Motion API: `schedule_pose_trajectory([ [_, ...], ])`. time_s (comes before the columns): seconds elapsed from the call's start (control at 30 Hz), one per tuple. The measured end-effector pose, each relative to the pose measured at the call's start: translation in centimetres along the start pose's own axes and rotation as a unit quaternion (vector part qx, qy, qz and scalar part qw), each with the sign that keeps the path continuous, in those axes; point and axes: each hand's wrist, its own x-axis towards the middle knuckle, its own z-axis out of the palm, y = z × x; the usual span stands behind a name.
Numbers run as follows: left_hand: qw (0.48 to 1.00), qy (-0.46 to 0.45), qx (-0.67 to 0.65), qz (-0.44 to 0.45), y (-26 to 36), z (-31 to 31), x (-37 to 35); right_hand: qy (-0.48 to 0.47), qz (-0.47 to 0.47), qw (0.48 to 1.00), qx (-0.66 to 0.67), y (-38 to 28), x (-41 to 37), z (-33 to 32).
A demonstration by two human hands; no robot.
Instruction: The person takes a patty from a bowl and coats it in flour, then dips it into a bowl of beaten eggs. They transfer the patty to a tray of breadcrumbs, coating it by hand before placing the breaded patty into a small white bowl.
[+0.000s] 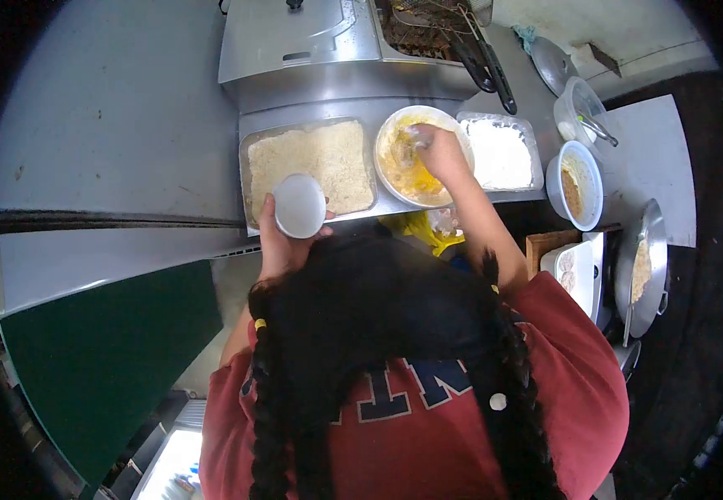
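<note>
Two trays [244,160] [536,148], two bowls [381,143] [551,180], one white cup [299,206], one pan [658,235].

Three containers lined up on worktop [528,92]
L to R: crumb tray [246,154], egg bowl [383,133], flour tray [535,150]; fryer [295,37] is set behind. Small tub [299,206] is held at crumb tray's near edge by left hand [281,247]; right hand [441,152] is sunk in egg bowl.

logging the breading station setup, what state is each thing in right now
breadcrumb tray: uncovered, filled with crumbs
egg bowl: holds yellow liquid, right hand in it
flour container: open, filled
white cup: held in left hand
left hand: fingers closed around white cup
right hand: in the egg bowl, grip unclear
</note>
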Motion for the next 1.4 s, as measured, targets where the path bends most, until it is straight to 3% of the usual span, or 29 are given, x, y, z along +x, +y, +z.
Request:
schedule_pose_trajectory([
  [0.03,1.000,0.000,0.000,-0.001,-0.1,0.0,0.0,0.053,0.030,0.998,0.022,0.7,0.2,-0.5],
  [0.1,1.000,0.015,0.016,0.001,-0.1,0.0,0.0,0.031,0.057,0.998,0.020,3.0,0.8,1.1],
  [0.17,1.000,0.009,0.016,0.003,-0.1,0.1,0.0,0.029,-0.110,0.992,0.058,4.1,0.7,2.5],
  [0.27,1.000,0.003,0.014,0.004,-0.1,0.2,0.0,-0.043,-0.133,0.990,-0.002,4.0,0.5,4.2],
  [0.4,1.000,0.004,0.003,0.000,-0.1,0.3,0.0,-0.083,-0.103,0.991,-0.019,2.3,-0.2,2.8],
  [0.5,1.000,-0.008,-0.004,0.000,-0.1,-0.2,0.0,-0.123,-0.033,0.991,0.038,2.3,0.1,2.5],
  [0.57,1.000,-0.005,-0.003,-0.004,-0.2,-0.3,-0.1,0.109,-0.125,0.983,0.076,2.3,-0.1,2.8],
  [0.6,1.000,-0.004,-0.001,-0.006,-0.1,-0.3,0.0,0.109,-0.126,0.983,0.075,2.2,-0.3,2.9],
  [0.7,1.000,0.008,0.002,-0.007,0.0,-0.1,0.0,-0.033,-0.150,0.987,-0.039,1.8,-2.0,3.1],
  [0.73,1.000,0.009,0.001,-0.006,0.1,0.0,0.0,-0.034,-0.151,0.987,-0.039,1.8,-2.2,2.6],
  [0.8,1.000,0.020,0.002,0.002,0.1,-0.1,-0.1,-0.220,-0.081,0.972,0.002,2.0,-2.3,0.9],
  [0.83,1.000,0.022,0.000,0.004,0.2,-0.1,-0.2,-0.221,-0.083,0.972,0.002,2.1,-2.2,0.6],
  [0.9,1.000,0.030,-0.006,0.005,0.3,-0.2,-0.3,-0.019,-0.060,0.996,0.056,2.2,-1.9,-0.2],
  [0.93,1.000,0.028,-0.004,0.003,0.3,-0.2,-0.3,-0.042,0.006,0.999,0.012,0.8,-1.4,-1.7],
  [1.03,1.000,0.015,-0.001,0.004,0.2,-0.2,0.0,0.047,-0.042,0.997,0.039,4.4,1.0,2.3],
  [1.17,1.000,0.023,0.008,-0.011,0.0,0.2,0.3,0.047,-0.128,0.989,0.048,3.0,0.8,5.0],
  [1.2,0.999,0.034,0.020,-0.013,-0.1,0.2,0.3,0.029,-0.168,0.985,-0.021,2.9,0.6,5.5],
  [1.33,1.000,0.029,-0.002,-0.007,-0.1,-0.1,0.3,-0.033,-0.149,0.988,0.018,4.0,1.3,4.0],
  [1.4,0.999,0.033,0.000,-0.007,0.1,0.0,0.3,0.050,-0.096,0.994,-0.008,4.1,1.7,3.6],
])
